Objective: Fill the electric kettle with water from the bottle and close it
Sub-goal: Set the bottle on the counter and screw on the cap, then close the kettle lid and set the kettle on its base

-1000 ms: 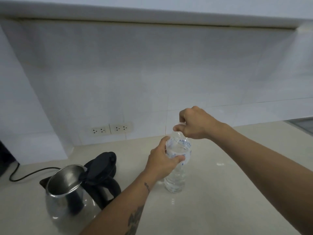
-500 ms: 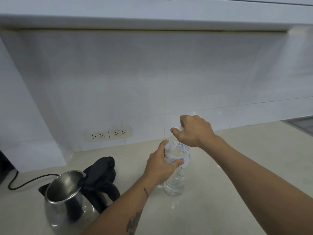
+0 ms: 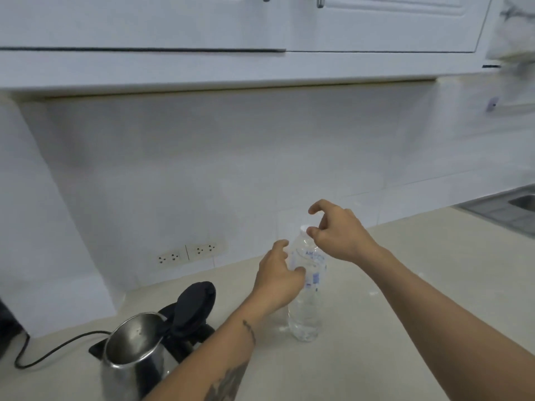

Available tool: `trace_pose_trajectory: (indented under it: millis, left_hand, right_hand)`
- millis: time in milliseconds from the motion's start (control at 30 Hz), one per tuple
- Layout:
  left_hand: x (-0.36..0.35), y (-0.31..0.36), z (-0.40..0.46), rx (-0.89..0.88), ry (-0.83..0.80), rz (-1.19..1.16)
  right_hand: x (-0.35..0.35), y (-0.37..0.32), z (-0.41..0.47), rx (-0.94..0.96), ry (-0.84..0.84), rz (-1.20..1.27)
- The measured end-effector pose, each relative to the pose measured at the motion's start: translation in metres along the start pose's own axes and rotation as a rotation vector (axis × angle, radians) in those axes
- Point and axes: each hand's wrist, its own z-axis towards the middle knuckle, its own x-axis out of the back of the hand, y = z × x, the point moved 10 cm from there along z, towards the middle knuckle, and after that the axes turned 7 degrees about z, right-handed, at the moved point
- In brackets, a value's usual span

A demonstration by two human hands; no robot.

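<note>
Head view, looking down at the surface [image 3: 405,285].

Step in hand, as I judge it: getting the cap off the bottle. No pouring yet.

The bottle [image 3: 307,308] stands upright on the surface, right of the kettle and apart from it. Clear thin plastic, ribbed lower down, with a pale label printed in blue. Water fills only the lower part, so far as I can tell. The white cap [image 3: 304,228] looks seated on the neck; whether it is loosened I cannot tell.

The left hand [image 3: 278,277] is wrapped round the bottle's upper body, steadying it. The right hand [image 3: 337,231] sits at the cap with fingers spread and curled, thumb tip touching it, nothing gripped.

The kettle [image 3: 131,363] is at the lower left: rounded, shiny steel body, mouth open, inside dull and apparently dry. Its black plastic lid [image 3: 194,303] is hinged back, upright. A black cord [image 3: 58,347] trails left.

Next move calls for a fresh pinch on the cap and a twist, the left hand holding firm without crushing the soft wall. Then lift and tip over the kettle mouth.

Behind: white tiled wall, two sockets [image 3: 186,254].
</note>
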Motion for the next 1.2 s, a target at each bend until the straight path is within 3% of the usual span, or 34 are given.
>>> trace_pose_trajectory:
  millis: [167,333,533,700,967,1100,1200]
  left_hand:
    - [0.060,0.032,-0.033,-0.166,0.042,-0.077]
    - [0.145,0.003,-0.073,-0.237,0.127,-0.074]
    - [0.222,-0.096,-0.105,-0.096,0.197,-0.080]
    - [0.258,-0.169,-0.127,0.032,0.212,-0.090]
    - [0.270,-0.242,-0.140,0.147,0.204,-0.166]
    - [0.248,-0.266,-0.142,0.218,0.050,-0.266]
    - [0.230,-0.273,-0.139,0.254,-0.047,-0.285]
  right_hand:
    - [-0.013,-0.031,-0.037,-0.009,0.101,0.173]
    - [-0.097,-0.055,-0.090,-0.156,-0.079,0.313]
    - [-0.191,-0.065,-0.149,-0.421,-0.192,0.627]
    - [-0.220,-0.081,-0.160,-0.519,-0.077,0.840]
    - [-0.206,-0.116,-0.147,-0.409,0.078,0.692]
    - [-0.208,-0.151,-0.137,-0.214,0.052,0.419]
    - [-0.227,-0.182,-0.135,0.013,-0.072,0.017]
